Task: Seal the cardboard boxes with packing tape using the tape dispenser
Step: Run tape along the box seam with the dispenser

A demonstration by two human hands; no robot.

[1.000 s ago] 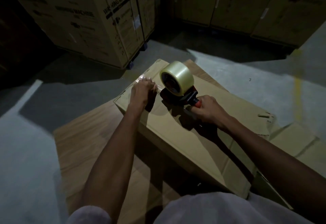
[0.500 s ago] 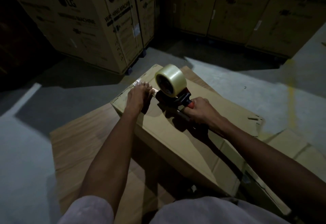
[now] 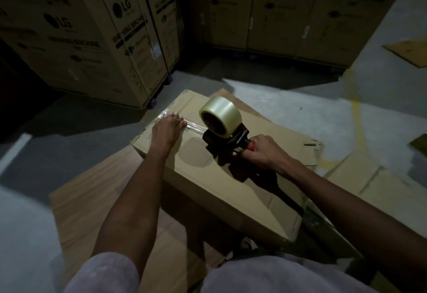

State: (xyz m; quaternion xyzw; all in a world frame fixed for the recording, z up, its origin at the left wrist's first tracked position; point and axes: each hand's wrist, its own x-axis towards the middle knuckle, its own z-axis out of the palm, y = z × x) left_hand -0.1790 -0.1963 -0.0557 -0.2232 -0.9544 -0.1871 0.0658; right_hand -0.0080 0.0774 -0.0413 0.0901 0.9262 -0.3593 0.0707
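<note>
Head view, dim light; a box (image 3: 221,177) lies across a flat wooden board (image 3: 97,200) on a grey floor (image 3: 312,117); its top face is turned up, long axis running from far left to near right.

Left hand (image 3: 167,128) lies flat on the far left end of the box, fingers straight and close together, pressing down the start of a clear tape strip (image 3: 194,127); the strip end wrinkles over the box's far edge just past the fingertips.

The strip runs from under that hand to the dispenser (image 3: 227,137), which sits on the box top near the middle; a pale tape roll (image 3: 220,115) stands upright on its black frame.

Right hand (image 3: 263,152) is curled tight round the dispenser's red handle (image 3: 250,146), knuckles up; only a bit of the handle shows beyond the fist.

Both forearms reach out from pale sleeves (image 3: 108,274) at the bottom edge.

Behind, tall printed cartons (image 3: 97,34) marked LG stand in rows along the left and back; flattened cardboard (image 3: 369,182) lies on the floor to the right of the box; a yellow line (image 3: 359,122) crosses the floor on the right.
</note>
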